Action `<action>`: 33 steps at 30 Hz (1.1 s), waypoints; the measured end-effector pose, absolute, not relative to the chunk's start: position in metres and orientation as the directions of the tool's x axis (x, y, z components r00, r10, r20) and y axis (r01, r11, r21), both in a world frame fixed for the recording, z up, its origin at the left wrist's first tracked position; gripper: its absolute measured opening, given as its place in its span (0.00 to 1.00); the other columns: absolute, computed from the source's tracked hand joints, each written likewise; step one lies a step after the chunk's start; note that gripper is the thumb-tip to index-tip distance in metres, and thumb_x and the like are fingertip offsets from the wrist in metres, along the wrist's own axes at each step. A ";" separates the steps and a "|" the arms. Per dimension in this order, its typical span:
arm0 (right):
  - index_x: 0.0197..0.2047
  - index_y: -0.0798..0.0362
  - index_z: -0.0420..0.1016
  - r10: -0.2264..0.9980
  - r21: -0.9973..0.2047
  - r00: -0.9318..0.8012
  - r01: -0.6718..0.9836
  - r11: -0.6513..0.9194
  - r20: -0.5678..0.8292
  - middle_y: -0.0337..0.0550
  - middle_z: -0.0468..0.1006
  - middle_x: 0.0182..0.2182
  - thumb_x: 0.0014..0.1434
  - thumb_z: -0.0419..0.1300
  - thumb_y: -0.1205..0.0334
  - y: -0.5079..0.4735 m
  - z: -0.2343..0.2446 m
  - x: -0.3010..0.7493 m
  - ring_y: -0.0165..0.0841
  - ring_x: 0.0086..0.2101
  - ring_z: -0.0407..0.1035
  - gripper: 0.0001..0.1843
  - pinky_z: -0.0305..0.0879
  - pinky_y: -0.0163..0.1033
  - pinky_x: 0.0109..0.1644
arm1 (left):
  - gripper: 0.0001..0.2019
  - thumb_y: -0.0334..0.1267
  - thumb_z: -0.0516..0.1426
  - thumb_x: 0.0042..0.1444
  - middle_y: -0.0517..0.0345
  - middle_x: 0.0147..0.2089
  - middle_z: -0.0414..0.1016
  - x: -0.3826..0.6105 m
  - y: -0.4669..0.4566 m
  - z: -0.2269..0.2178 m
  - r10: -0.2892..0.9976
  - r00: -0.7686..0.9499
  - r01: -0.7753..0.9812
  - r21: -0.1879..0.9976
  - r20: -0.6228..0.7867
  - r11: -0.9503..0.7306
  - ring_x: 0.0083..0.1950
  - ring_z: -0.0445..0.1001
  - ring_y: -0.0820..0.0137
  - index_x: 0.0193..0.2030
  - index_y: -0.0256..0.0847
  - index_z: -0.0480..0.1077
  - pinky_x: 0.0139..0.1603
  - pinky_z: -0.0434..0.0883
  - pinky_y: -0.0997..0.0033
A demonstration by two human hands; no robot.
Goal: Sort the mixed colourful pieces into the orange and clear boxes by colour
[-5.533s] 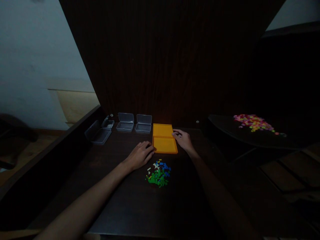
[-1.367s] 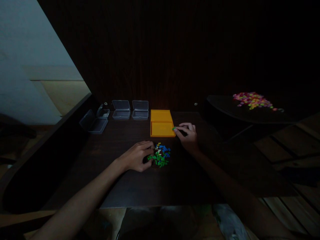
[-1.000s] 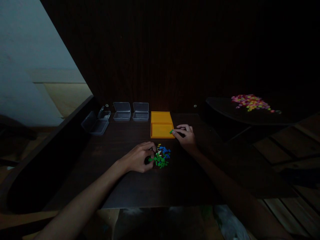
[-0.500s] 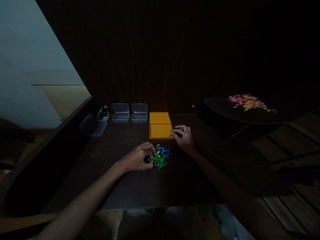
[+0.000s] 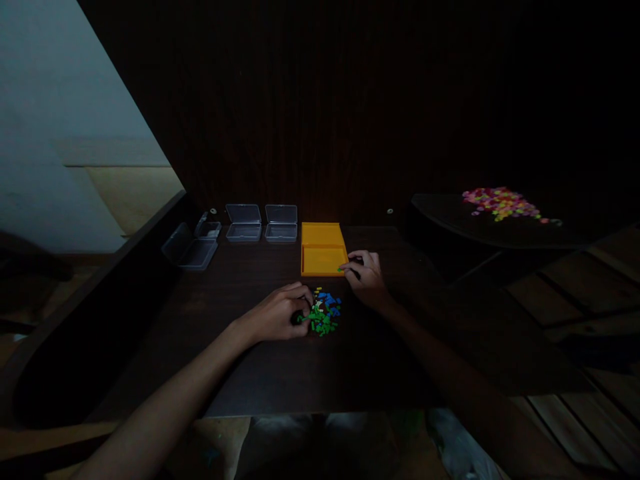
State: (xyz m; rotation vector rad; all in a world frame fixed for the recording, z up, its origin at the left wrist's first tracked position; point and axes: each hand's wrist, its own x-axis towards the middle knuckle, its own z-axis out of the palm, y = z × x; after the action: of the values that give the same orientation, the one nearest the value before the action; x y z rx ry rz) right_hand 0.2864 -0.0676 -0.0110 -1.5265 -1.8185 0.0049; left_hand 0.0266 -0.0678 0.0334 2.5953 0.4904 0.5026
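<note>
4 clear plastic boxes point(image 5: 244, 231) by the tabletop's point(image 5: 260, 383) back left corner; left hand point(image 5: 283, 312) curled at the toy-brick pile point(image 5: 324, 324), its grip unclear; open yellow box point(image 5: 324, 259) near the back edge; right hand's point(image 5: 367, 275) fingertips at a green brick point(image 5: 341, 269) by the box's front right corner, clamped or not I cannot tell
</note>
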 end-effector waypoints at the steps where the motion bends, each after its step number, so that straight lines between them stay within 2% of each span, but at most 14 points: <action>1: 0.35 0.50 0.83 0.850 -0.447 -0.014 0.846 0.291 0.527 0.49 0.70 0.45 0.61 0.53 0.64 -0.067 -0.012 0.287 0.44 0.49 0.60 0.15 0.61 0.52 0.57 | 0.02 0.31 0.58 0.53 0.55 0.40 0.74 0.026 -0.068 0.034 0.412 0.872 0.250 0.485 0.264 -0.838 0.43 0.72 0.68 0.30 0.38 0.73 0.53 0.69 0.65; 6: 0.41 0.48 0.83 0.871 -0.415 -0.045 0.866 0.278 0.489 0.49 0.71 0.49 0.62 0.51 0.63 -0.068 -0.011 0.286 0.46 0.51 0.59 0.17 0.60 0.54 0.57 | 0.03 0.31 0.59 0.53 0.54 0.42 0.74 0.026 -0.067 0.034 0.410 0.878 0.259 0.477 0.246 -0.840 0.45 0.71 0.67 0.29 0.38 0.73 0.51 0.70 0.67; 11: 0.46 0.47 0.80 0.884 -0.303 -0.128 0.909 0.286 0.450 0.47 0.73 0.54 0.64 0.53 0.57 -0.071 -0.003 0.280 0.48 0.52 0.57 0.15 0.56 0.56 0.55 | 0.02 0.32 0.59 0.53 0.54 0.42 0.74 0.026 -0.067 0.036 0.407 0.881 0.262 0.468 0.240 -0.844 0.45 0.72 0.67 0.30 0.39 0.72 0.52 0.69 0.67; 17: 0.45 0.48 0.79 0.830 -0.274 -0.236 0.868 0.414 0.505 0.45 0.78 0.48 0.65 0.52 0.57 -0.070 0.005 0.285 0.44 0.50 0.61 0.15 0.53 0.54 0.56 | 0.02 0.31 0.59 0.53 0.54 0.42 0.74 0.026 -0.067 0.034 0.407 0.880 0.262 0.464 0.246 -0.846 0.46 0.72 0.67 0.30 0.38 0.72 0.52 0.69 0.67; 23: 0.41 0.48 0.81 0.838 -0.268 -0.268 0.863 0.428 0.476 0.43 0.80 0.45 0.66 0.51 0.55 -0.063 0.004 0.291 0.44 0.49 0.61 0.16 0.52 0.54 0.55 | 0.03 0.31 0.59 0.52 0.54 0.41 0.75 0.027 -0.068 0.033 0.408 0.871 0.241 0.484 0.276 -0.841 0.44 0.72 0.67 0.28 0.39 0.71 0.49 0.70 0.68; 33: 0.51 0.51 0.78 0.856 -0.227 -0.285 0.884 0.409 0.431 0.47 0.79 0.48 0.65 0.52 0.53 -0.061 0.001 0.287 0.45 0.48 0.62 0.19 0.53 0.53 0.54 | 0.02 0.30 0.60 0.51 0.54 0.41 0.75 0.028 -0.068 0.032 0.416 0.859 0.225 0.508 0.300 -0.831 0.45 0.72 0.67 0.29 0.38 0.73 0.48 0.71 0.69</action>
State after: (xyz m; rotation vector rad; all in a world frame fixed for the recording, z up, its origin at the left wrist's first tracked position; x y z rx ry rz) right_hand 0.2872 -0.0609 0.0012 -1.4783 -2.1809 -0.0763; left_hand 0.0278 -0.0679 0.0317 2.5664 0.4705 0.5578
